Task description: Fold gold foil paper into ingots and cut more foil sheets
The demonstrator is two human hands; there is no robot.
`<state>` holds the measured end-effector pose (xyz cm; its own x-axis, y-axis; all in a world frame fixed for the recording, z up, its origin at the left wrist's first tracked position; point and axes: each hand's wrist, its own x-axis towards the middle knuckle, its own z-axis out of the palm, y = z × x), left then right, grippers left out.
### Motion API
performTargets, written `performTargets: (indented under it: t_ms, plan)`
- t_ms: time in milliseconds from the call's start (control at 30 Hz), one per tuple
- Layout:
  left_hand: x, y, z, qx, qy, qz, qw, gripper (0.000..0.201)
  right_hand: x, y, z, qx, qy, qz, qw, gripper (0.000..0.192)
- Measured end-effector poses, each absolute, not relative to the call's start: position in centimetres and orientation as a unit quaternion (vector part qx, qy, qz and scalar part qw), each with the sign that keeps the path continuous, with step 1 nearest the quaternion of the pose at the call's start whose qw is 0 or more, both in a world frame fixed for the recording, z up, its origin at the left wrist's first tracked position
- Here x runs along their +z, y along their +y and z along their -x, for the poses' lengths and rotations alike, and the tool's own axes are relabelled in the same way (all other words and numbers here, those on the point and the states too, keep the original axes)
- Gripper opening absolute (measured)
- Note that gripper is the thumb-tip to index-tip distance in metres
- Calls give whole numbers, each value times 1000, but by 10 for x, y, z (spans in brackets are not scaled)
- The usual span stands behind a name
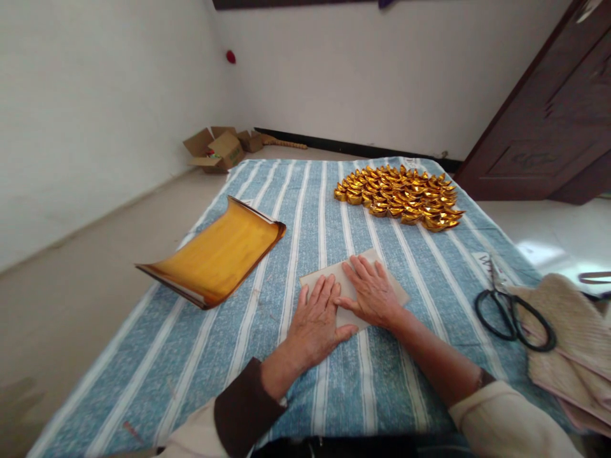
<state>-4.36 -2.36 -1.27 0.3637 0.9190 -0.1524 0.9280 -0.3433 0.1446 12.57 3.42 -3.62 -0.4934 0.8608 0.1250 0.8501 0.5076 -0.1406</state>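
A pale folded sheet of paper lies on the blue and white striped cloth. My left hand lies flat on its near left part, fingers spread. My right hand presses flat on its middle, fingers pointing away from me. Both palms face down and neither hand grips anything. A curled stack of gold foil sheets rests to the left of my hands. A pile of several folded gold paper ingots sits at the far right of the cloth.
Black scissors lie at the right, partly on beige woven mats. An open cardboard box stands on the floor by the far wall. A dark wooden door is at the back right.
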Motion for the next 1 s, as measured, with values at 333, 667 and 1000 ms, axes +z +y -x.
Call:
performTargets:
  t_ms: [333, 667, 1000]
  plan:
    - [-8, -21, 44, -14, 572, -816, 82, 86, -30, 33, -126, 42, -869, 485, 85, 85]
    - [-14, -20, 42, -28, 573, -818, 49, 85, -38, 50, -186, -25, -851, 523, 45, 58]
    - [-19, -19, 43, -6, 571, -819, 51, 85, -19, 33, -190, -102, -758, 588, 263, 45]
